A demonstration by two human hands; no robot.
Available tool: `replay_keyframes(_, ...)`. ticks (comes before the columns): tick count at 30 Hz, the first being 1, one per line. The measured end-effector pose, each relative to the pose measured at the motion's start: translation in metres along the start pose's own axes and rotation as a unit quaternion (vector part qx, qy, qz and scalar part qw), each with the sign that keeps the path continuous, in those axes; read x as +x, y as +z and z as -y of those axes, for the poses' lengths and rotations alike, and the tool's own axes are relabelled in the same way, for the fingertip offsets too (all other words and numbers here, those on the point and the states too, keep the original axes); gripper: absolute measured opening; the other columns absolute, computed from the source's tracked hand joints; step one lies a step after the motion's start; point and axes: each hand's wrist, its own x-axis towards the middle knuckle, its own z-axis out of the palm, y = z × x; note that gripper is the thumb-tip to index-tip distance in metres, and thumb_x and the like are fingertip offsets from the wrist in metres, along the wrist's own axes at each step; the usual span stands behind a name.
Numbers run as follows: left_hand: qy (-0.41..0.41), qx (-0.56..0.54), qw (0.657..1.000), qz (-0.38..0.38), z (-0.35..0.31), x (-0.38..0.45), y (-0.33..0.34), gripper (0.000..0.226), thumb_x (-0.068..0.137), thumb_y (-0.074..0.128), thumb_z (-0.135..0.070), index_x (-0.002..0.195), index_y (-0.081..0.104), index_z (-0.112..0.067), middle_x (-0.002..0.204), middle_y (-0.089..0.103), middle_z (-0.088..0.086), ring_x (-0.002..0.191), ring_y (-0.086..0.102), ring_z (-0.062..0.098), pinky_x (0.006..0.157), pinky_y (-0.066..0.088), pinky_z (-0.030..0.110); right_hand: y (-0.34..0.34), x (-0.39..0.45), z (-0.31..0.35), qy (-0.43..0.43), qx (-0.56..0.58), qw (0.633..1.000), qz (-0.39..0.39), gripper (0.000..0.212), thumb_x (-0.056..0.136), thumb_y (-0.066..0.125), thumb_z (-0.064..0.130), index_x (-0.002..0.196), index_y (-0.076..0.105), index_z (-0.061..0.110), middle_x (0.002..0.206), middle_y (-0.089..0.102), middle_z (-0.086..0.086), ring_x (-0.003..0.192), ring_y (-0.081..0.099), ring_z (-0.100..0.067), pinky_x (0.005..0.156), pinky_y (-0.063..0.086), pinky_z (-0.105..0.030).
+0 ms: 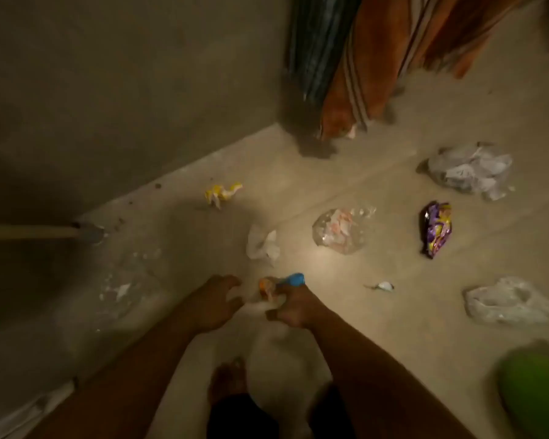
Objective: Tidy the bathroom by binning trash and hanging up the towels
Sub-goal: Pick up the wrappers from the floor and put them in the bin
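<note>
The floor (377, 359) is smooth, dull concrete, meeting a bare grey wall (124, 74). Striped towels (355, 68), orange and blue, hang in soft folds. Crinkly clear bags (471, 172) and a shiny purple wrapper (437, 228) lie scattered. The right hand (293, 307) grips blue and orange trash (281, 285); the left hand (217, 304) reaches with curled fingers, empty.

Crumpled wrappers and clear plastic bags (339, 231) litter the floor; striped orange and blue towels (355, 64) hang far right.
</note>
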Motion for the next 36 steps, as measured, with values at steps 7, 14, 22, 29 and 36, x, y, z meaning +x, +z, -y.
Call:
replay_keyframes(7,-0.002,-0.016,1.000,-0.015,0.012,0.077,0.032,0.043,0.097,0.064,-0.030,0.136,0.057,-0.013,0.134,0.060,0.010,0.118,0.060,0.025,0.095,0.043,0.028,0.016,0.054,-0.018,0.027,-0.319,0.936,-0.145,0.068,0.092,0.061,0.018,0.152,0.028,0.017,0.152,0.022,-0.015,0.137,0.034,-0.035,0.107,0.042,-0.055)
replay_keyframes(14,0.143,0.191,0.961,-0.140,0.029,0.101,0.109,0.059,0.090,0.063,-0.028,0.146,0.043,-0.028,0.148,0.036,0.011,0.130,0.044,0.033,0.094,0.049,0.047,0.016,0.084,-0.068,-0.119,-0.400,0.883,-0.215,0.048,0.092,0.068,0.024,0.135,0.051,0.011,0.139,0.044,-0.016,0.116,0.055,-0.035,0.086,0.056,-0.050)
replay_keyframes(22,0.064,0.244,0.958,-0.138,0.032,0.144,0.153,0.038,0.092,0.064,-0.026,0.125,0.051,-0.017,0.136,0.043,0.013,0.121,0.046,0.032,0.082,0.051,0.038,0.001,0.088,-0.105,-0.145,-0.291,0.929,-0.178,0.044,0.099,0.055,0.018,0.141,0.046,0.013,0.132,0.050,-0.006,0.112,0.059,-0.024,0.085,0.051,-0.029)
replay_keyframes(29,-0.021,0.015,0.998,-0.049,0.075,0.105,0.190,0.036,0.090,0.035,-0.010,0.117,0.058,-0.015,0.129,0.050,0.006,0.121,0.047,0.033,0.095,0.040,0.037,-0.007,0.080,-0.041,-0.226,0.002,0.943,-0.243,0.021,0.090,0.050,-0.004,0.101,0.049,0.014,0.089,0.063,-0.001,0.079,0.064,-0.019,0.068,0.056,-0.036)
replay_keyframes(36,-0.126,-0.064,0.955,-0.259,0.123,0.055,0.154,0.022,0.082,0.038,-0.018,0.088,0.059,-0.021,0.096,0.057,-0.001,0.092,0.057,0.028,0.068,0.042,0.037,-0.032,0.132,0.054,-0.254,-0.119,0.867,-0.412,0.039,0.086,0.037,0.025,0.094,0.071,0.006,0.101,0.057,-0.022,0.102,0.050,-0.039,0.086,0.039,-0.038)
